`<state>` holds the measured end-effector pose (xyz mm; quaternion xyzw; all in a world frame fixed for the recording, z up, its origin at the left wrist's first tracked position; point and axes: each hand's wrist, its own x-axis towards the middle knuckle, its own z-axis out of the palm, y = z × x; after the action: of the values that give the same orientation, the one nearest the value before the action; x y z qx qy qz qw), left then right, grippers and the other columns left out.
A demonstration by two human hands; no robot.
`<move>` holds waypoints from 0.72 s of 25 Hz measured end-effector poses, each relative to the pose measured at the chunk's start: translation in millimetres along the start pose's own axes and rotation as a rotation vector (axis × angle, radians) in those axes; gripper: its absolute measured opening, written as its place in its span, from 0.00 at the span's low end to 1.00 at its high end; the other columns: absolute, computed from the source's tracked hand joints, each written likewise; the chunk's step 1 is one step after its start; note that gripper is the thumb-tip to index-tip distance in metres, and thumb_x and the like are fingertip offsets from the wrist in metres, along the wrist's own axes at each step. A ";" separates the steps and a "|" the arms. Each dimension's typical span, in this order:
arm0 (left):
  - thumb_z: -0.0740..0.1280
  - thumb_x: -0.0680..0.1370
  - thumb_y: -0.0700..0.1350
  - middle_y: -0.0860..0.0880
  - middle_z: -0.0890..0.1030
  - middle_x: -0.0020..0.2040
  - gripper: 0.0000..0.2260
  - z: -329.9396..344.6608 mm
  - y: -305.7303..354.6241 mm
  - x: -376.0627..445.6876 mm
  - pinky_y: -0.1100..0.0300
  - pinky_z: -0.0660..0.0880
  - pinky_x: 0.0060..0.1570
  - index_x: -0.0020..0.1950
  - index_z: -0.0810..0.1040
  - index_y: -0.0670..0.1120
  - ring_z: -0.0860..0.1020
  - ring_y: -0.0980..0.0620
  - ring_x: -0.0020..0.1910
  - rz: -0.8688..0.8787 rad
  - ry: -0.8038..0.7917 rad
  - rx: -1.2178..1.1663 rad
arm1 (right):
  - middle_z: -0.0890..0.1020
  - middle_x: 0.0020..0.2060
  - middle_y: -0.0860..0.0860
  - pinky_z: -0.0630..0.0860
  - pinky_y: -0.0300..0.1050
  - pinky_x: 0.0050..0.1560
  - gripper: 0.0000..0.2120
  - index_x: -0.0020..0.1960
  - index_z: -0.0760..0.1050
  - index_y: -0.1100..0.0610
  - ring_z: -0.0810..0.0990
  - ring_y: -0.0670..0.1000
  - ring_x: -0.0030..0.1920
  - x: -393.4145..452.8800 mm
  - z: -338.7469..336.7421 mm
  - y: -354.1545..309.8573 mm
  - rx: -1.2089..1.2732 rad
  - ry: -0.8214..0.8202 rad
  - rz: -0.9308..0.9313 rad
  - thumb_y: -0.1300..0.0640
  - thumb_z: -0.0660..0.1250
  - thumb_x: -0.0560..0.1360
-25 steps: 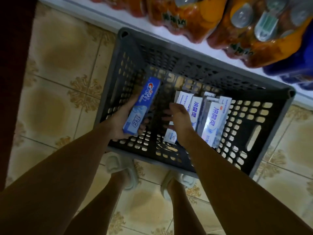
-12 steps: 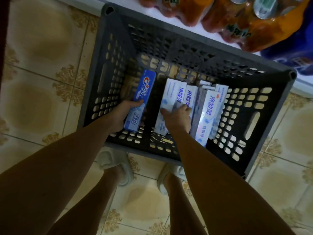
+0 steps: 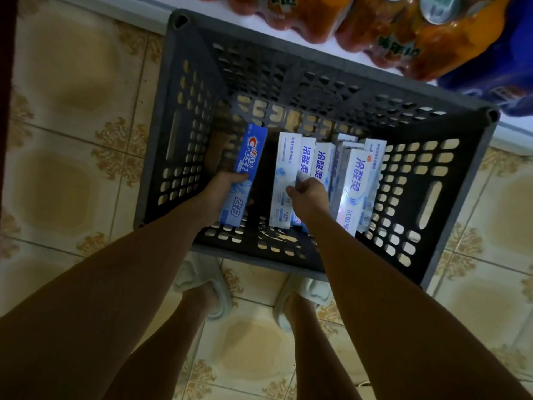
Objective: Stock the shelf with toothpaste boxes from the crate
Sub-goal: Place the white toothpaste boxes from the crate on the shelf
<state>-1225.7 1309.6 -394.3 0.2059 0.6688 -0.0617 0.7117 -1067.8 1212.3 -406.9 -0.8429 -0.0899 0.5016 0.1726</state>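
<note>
Your left hand (image 3: pixel 222 187) was wrapped around the blue Crest toothpaste carton (image 3: pixel 242 176), gripping it near its lower half and holding it inside the dark grey perforated plastic crate (image 3: pixel 450 203), toward the crate's left wall. Your right hand (image 3: pixel 307 194) was curled onto the leftmost white-and-blue toothpaste carton (image 3: pixel 284 180), fingers pinching its face and edge. That carton stood at the left end of a row of similar white cartons (image 3: pixel 350 183) packed side by side, long axes running away from you. It lay directly under your right hand, so lifting it probably called for a pull along that axis, up and toward you. The white shelf edge (image 3: pixel 317 49) sat just beyond the crate's far rim.
</note>
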 end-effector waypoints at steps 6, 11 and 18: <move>0.78 0.70 0.48 0.50 0.79 0.59 0.28 64.3 -7.9 14.7 0.55 0.75 0.53 0.67 0.72 0.48 0.77 0.53 0.55 0.329 0.168 0.148 | 0.80 0.42 0.52 0.72 0.37 0.33 0.10 0.54 0.76 0.63 0.80 0.52 0.43 9.2 13.3 6.0 0.081 -0.054 -0.079 0.58 0.68 0.77; 0.80 0.67 0.45 0.48 0.80 0.61 0.31 61.3 -7.3 15.0 0.52 0.78 0.54 0.67 0.73 0.45 0.79 0.49 0.58 0.292 0.153 0.085 | 0.81 0.48 0.56 0.79 0.41 0.37 0.09 0.50 0.69 0.57 0.81 0.52 0.44 -10.0 5.0 3.2 0.400 -0.179 -0.061 0.62 0.69 0.75; 0.72 0.70 0.50 0.43 0.85 0.52 0.21 6.2 51.2 -78.6 0.46 0.78 0.51 0.61 0.79 0.46 0.85 0.44 0.48 0.015 -0.294 0.034 | 0.82 0.54 0.54 0.77 0.55 0.59 0.14 0.59 0.78 0.55 0.81 0.56 0.57 -52.8 -45.1 -52.9 0.673 -0.406 0.112 0.48 0.62 0.80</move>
<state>-1209.0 1339.0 -306.5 0.2115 0.5546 -0.0973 0.7989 -1052.5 1235.0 -324.0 -0.6265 0.0933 0.6683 0.3902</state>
